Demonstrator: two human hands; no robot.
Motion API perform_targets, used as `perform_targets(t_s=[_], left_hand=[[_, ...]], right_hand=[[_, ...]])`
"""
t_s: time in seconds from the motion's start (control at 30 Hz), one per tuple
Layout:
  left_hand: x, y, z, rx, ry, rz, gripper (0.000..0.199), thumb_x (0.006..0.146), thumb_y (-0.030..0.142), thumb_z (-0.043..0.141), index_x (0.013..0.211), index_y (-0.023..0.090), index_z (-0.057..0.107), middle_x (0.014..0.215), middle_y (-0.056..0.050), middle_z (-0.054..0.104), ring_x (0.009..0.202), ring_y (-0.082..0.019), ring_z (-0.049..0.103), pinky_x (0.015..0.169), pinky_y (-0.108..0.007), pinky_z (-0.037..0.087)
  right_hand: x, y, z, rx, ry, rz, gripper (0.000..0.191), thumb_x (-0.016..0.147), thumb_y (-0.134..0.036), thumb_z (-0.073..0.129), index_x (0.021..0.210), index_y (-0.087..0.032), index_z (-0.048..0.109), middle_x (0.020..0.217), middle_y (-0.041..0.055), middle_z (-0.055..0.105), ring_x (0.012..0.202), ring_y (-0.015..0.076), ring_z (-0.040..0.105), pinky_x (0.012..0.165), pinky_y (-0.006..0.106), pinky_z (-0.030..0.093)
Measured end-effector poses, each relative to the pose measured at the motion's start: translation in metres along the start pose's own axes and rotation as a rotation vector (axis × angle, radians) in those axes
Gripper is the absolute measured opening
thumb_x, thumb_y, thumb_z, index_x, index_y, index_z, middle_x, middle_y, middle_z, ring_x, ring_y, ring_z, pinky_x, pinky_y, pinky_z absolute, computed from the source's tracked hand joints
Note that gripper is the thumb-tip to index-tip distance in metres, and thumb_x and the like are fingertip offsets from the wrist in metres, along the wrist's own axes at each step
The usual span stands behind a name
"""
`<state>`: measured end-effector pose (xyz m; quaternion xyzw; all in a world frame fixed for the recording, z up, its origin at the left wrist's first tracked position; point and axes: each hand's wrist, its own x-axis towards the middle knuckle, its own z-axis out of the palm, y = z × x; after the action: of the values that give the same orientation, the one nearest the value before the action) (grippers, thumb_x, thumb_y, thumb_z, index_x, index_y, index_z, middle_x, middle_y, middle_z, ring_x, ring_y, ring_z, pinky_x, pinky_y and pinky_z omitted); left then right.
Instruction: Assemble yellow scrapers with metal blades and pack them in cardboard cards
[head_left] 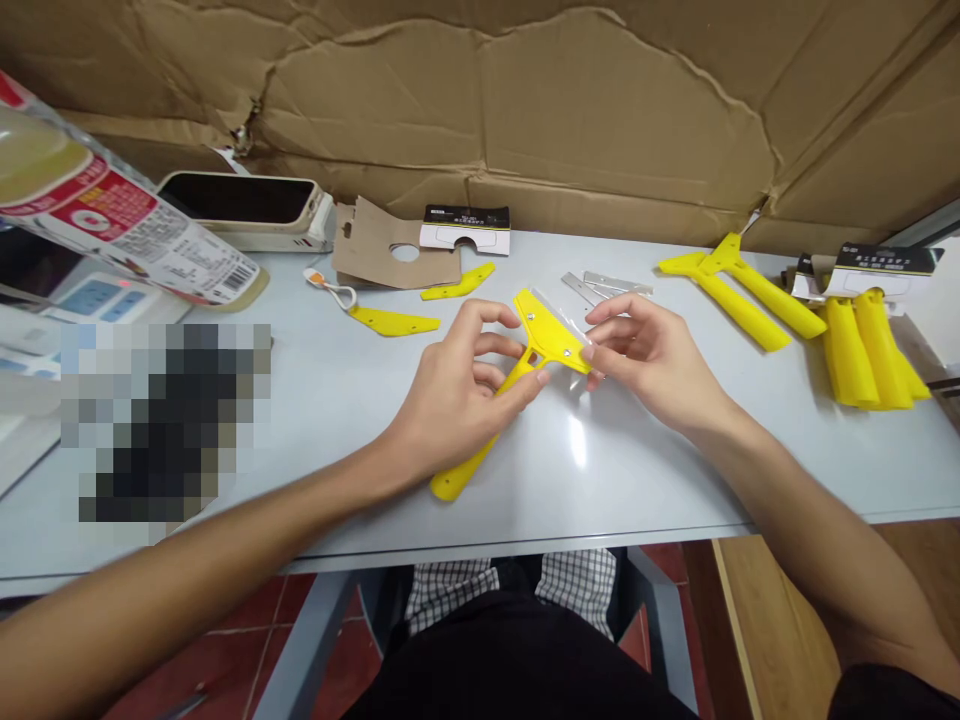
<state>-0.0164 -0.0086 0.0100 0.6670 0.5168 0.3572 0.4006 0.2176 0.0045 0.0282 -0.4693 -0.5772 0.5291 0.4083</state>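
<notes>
A yellow scraper (pixel 553 338) is held slantwise over the table, its head pointing up and away and its handle end down to the left. My left hand (pixel 450 390) is closed around the neck and upper handle. At the right corner of the head, the thumb and fingers of my right hand (pixel 660 355) pinch the scraper. A clear plastic piece shows along the far edge of the head, and two screws are visible on its face. Beyond my right hand lie several thin metal blades (pixel 576 287). Two loose yellow cover plates (pixel 394 322) rest past my left hand.
More yellow scraper handles (pixel 757 300) lie to the right, beside a bundle of yellow handles (pixel 874 350) with black-and-white card. Cardboard sleeves (pixel 397 255), a phone (pixel 240 198), a short white cable (pixel 330 288) and a tilted bottle (pixel 127 215) occupy the left. A cardboard wall (pixel 570 110) stands behind.
</notes>
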Motion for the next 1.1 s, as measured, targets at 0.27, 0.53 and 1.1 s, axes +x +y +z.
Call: perform_targets(t_s=[0.27, 0.53, 1.1], left_hand=[[-0.004, -0.007, -0.005, 0.514, 0.172, 0.625, 0.037, 0.094, 0.023, 0.072, 0.130, 0.030, 0.069, 0.115, -0.006, 0.059, 0.092, -0.019, 0.062, 0.073, -0.032, 0.056], [-0.002, -0.004, -0.007, 0.430, 0.011, 0.607, 0.032, 0.098, 0.019, 0.064, 0.126, 0.029, 0.075, 0.099, -0.002, 0.052, 0.083, -0.017, 0.053, 0.072, -0.031, 0.050], [0.005, 0.005, -0.015, 0.367, -0.127, 0.478, 0.008, 0.095, 0.014, 0.064, 0.095, 0.019, 0.070, 0.101, -0.003, 0.065, 0.080, -0.015, 0.060, 0.072, -0.030, 0.048]], right_hand=[[0.000, 0.001, 0.003, -0.008, -0.009, -0.025, 0.038, 0.081, -0.034, 0.092, 0.104, -0.023, 0.063, 0.087, -0.0018, 0.077, 0.063, 0.0174, 0.076, 0.072, 0.039, 0.061], [-0.004, 0.000, 0.006, 0.030, -0.047, -0.027, 0.043, 0.080, -0.042, 0.095, 0.104, -0.024, 0.064, 0.091, 0.0003, 0.077, 0.069, 0.0175, 0.075, 0.071, 0.038, 0.063], [-0.006, 0.004, 0.018, 0.060, -0.110, 0.043, 0.040, 0.081, -0.034, 0.094, 0.104, -0.023, 0.064, 0.087, -0.0008, 0.076, 0.070, 0.0167, 0.074, 0.072, 0.037, 0.062]])
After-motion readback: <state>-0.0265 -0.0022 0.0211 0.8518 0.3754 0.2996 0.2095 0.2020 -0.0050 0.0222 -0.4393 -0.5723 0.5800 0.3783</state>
